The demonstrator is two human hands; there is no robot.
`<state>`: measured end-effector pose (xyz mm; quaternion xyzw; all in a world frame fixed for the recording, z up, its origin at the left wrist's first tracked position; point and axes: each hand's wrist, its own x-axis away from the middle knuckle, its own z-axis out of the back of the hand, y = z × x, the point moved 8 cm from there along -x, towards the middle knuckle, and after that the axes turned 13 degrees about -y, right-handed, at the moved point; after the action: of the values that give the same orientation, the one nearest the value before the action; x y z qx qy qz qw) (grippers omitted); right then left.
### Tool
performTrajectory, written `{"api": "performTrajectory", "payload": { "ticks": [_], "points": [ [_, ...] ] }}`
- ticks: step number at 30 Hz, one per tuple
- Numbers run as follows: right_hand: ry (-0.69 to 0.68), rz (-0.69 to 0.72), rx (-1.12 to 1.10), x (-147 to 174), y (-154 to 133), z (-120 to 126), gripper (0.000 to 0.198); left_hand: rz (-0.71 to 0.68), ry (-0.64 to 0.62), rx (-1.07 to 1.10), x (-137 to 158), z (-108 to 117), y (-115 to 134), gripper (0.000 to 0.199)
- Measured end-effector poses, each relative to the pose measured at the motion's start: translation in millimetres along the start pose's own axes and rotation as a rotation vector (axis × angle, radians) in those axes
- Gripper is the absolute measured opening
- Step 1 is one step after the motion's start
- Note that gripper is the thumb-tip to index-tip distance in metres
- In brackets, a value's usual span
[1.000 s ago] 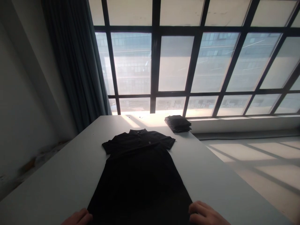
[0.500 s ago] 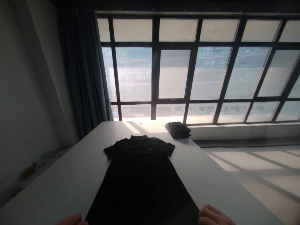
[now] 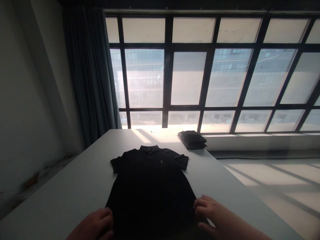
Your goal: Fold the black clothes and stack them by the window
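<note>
A black short-sleeved polo shirt lies spread on the white table, collar at the far end, with a small light mark on its chest. Its hem is below the picture. My left hand rests at the shirt's left side edge, fingers bent and thumb a little apart. At the opposite side edge, my right hand touches the fabric with bent fingers, and a gap shows between thumb and fingers. Neither hand visibly pinches the cloth.
A stack of folded dark garments sits on the table's far right corner. The white table reaches toward tall windows. A dark curtain hangs at the left. Sunlit floor lies to the right.
Both hands have moved forward and inward from near the shirt's lower corners to its side edges, and their fingers have loosened. The view has shifted slightly.
</note>
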<state>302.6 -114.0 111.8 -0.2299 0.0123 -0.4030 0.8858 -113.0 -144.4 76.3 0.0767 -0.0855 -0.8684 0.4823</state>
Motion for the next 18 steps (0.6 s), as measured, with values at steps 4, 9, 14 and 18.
{"api": "performTrajectory", "payload": {
  "ticks": [4,9,14,18],
  "points": [
    [-0.004,-0.003,0.076,-98,7,18,0.031,0.181,-0.059,0.0,-102,10,6,0.024],
    [-0.06,-0.115,0.21,-239,38,8,0.067,0.35,-0.046,-0.075,-229,-18,-19,0.045],
    [-0.022,-0.213,0.176,-329,71,14,0.067,0.418,-0.037,-0.074,-324,-33,-61,0.053],
    [-0.013,-0.306,0.121,-361,105,17,0.069,0.485,-0.027,-0.071,-368,-37,-100,0.059]
  ]
}}
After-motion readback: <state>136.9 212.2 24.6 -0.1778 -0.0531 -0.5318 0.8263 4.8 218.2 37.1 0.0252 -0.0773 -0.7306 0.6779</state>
